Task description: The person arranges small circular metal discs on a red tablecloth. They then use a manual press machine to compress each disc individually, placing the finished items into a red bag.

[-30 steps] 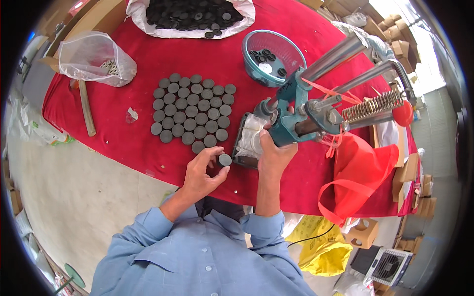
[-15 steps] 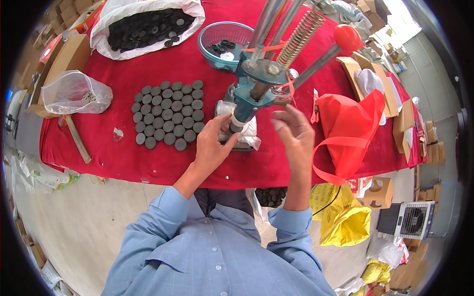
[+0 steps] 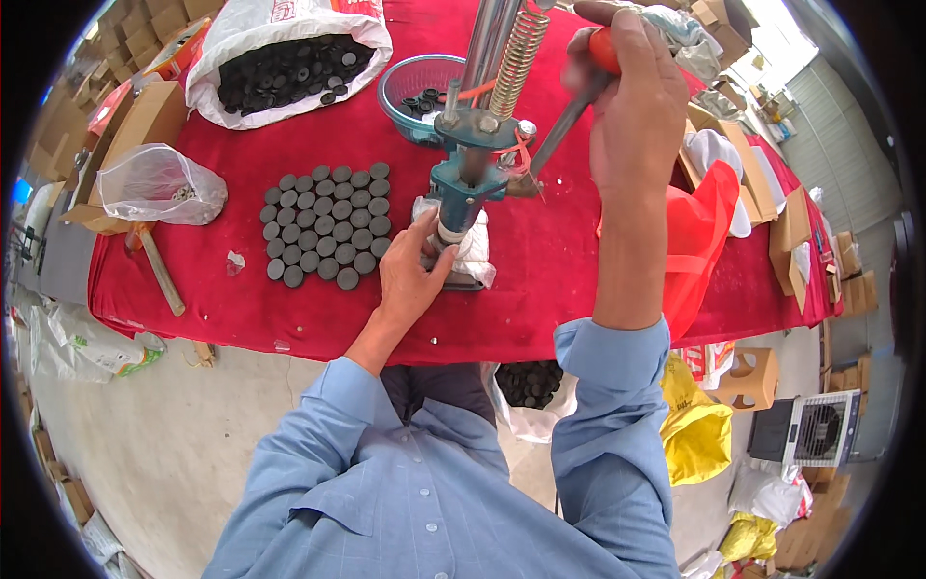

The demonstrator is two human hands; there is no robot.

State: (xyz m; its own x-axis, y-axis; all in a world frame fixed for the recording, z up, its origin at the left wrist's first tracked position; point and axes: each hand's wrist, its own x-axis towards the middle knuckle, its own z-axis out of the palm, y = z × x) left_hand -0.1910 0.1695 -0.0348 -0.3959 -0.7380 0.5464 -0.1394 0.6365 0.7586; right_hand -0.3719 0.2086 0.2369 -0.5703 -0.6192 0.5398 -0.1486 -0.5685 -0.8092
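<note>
A teal hand press (image 3: 466,188) with steel posts and a coil spring (image 3: 519,68) stands on the red-covered table. My right hand (image 3: 637,116) is closed around the red knob (image 3: 604,50) of its lever (image 3: 564,130). At the foot of the press, my left hand (image 3: 413,275) has thumb and fingers bent around the spot under the pale ring (image 3: 449,234) of the ram; what they hold is hidden. White wrapping (image 3: 475,256) covers the press base. Left of it, many dark round caps (image 3: 326,229) lie in tight rows.
Behind are a white sack (image 3: 207,92) of black caps and a teal basin (image 3: 405,124). A clear bag (image 3: 159,188) and hammer (image 3: 159,268) lie left. A red bag (image 3: 696,256) and cartons (image 3: 791,236) are right; another sack (image 3: 531,420) stands below the table edge.
My right hand has risen from beside the press to the lever knob and gripped it. My left hand stays at the foot of the press. The whole view has shifted slightly.
</note>
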